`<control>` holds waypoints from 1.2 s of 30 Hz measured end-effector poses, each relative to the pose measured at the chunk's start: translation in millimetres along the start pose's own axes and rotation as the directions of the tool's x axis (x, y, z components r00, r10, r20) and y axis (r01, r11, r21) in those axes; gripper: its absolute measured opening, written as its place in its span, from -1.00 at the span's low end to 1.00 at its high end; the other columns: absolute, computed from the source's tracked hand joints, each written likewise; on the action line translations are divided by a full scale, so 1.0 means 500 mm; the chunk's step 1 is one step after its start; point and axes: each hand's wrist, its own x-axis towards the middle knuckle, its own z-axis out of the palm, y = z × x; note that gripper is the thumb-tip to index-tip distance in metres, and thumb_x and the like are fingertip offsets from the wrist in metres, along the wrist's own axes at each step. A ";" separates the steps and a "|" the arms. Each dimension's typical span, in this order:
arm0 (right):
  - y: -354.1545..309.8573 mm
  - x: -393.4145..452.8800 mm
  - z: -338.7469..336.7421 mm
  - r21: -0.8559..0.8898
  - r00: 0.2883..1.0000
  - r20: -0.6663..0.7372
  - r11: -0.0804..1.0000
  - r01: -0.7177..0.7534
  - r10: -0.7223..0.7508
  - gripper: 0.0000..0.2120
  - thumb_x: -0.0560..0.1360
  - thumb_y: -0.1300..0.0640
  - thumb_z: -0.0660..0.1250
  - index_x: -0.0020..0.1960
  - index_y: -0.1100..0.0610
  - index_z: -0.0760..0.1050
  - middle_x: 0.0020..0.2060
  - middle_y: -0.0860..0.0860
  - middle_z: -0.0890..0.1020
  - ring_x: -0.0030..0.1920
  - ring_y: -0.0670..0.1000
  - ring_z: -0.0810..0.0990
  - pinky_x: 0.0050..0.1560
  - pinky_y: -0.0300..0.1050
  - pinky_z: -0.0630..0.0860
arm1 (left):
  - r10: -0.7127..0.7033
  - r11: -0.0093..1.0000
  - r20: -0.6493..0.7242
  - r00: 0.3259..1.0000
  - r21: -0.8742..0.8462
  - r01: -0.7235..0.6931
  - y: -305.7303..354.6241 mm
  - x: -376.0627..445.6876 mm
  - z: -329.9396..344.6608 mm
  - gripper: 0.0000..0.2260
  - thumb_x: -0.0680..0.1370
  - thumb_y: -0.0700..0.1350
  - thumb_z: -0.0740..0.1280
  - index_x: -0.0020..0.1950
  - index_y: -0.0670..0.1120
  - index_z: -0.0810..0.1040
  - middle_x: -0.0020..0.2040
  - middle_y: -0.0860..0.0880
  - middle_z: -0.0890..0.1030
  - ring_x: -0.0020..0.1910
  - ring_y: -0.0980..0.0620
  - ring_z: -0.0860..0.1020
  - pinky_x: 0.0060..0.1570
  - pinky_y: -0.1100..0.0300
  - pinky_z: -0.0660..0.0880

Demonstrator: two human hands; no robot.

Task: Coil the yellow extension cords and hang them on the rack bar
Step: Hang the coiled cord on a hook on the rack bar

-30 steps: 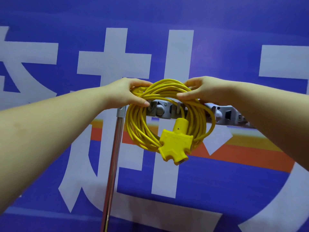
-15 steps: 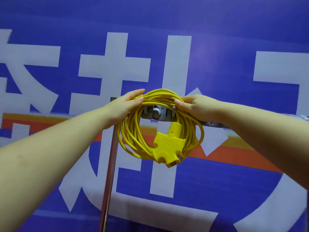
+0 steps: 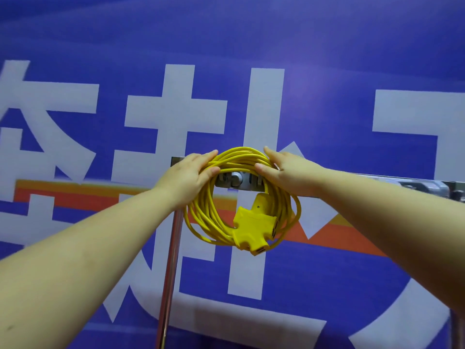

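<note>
A coiled yellow extension cord [image 3: 201,212] hangs in front of the grey rack bar [image 3: 236,181], its top loops level with the bar's upper edge. Its yellow three-way socket block [image 3: 253,230] dangles at the coil's lower right. My left hand [image 3: 186,177] holds the coil's top left, fingers stretched over the loops and thumb under them. My right hand [image 3: 289,172] holds the top right the same way. Whether the loops rest on a hook or on the bar is hidden by the cord and my hands.
The rack bar runs on to the right behind my right forearm to a metal fitting [image 3: 427,188]. A shiny upright pole [image 3: 172,260] drops from the bar's left end. Behind everything hangs a blue banner [image 3: 327,71] with large white characters and an orange stripe.
The fingers of both hands have straightened from a curled grip over the coil's top. The coil and the hands sit lower in view, close against the bar.
</note>
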 end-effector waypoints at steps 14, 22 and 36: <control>-0.015 -0.029 0.008 -0.217 0.988 -0.025 0.965 0.145 -0.154 -0.17 0.52 -0.23 0.17 0.52 -0.01 -0.29 0.49 0.05 0.21 0.38 0.13 0.35 0.25 0.01 0.40 | 0.092 0.976 0.033 0.995 0.195 -0.097 -0.007 -0.041 0.014 -0.43 0.61 0.11 0.03 0.54 -0.01 -0.13 0.56 0.04 -0.08 0.53 0.10 -0.06 0.45 0.16 0.00; -0.023 -0.043 -0.007 -0.095 0.991 -0.046 0.988 0.122 -0.127 -0.23 0.51 -0.19 0.22 0.53 -0.06 -0.15 0.52 0.01 0.11 0.44 0.12 0.24 0.32 0.02 0.35 | 0.127 0.969 -0.082 0.989 0.223 -0.105 0.006 -0.062 -0.021 -0.49 0.52 0.12 0.28 0.42 -0.04 0.32 0.44 -0.02 0.32 0.39 0.00 0.32 0.29 0.11 0.35; -0.065 -0.024 -0.012 -0.065 0.980 -0.132 0.987 0.145 -0.152 -0.47 0.53 -0.08 0.27 0.44 -0.02 0.22 0.41 0.03 0.31 0.31 0.10 0.40 0.20 -0.04 0.43 | -0.082 0.996 -0.069 0.994 0.022 0.084 0.038 -0.025 -0.051 -0.79 0.57 -0.03 0.26 0.15 -0.08 0.48 -0.03 -0.02 0.55 -0.03 -0.02 0.54 -0.07 0.15 0.51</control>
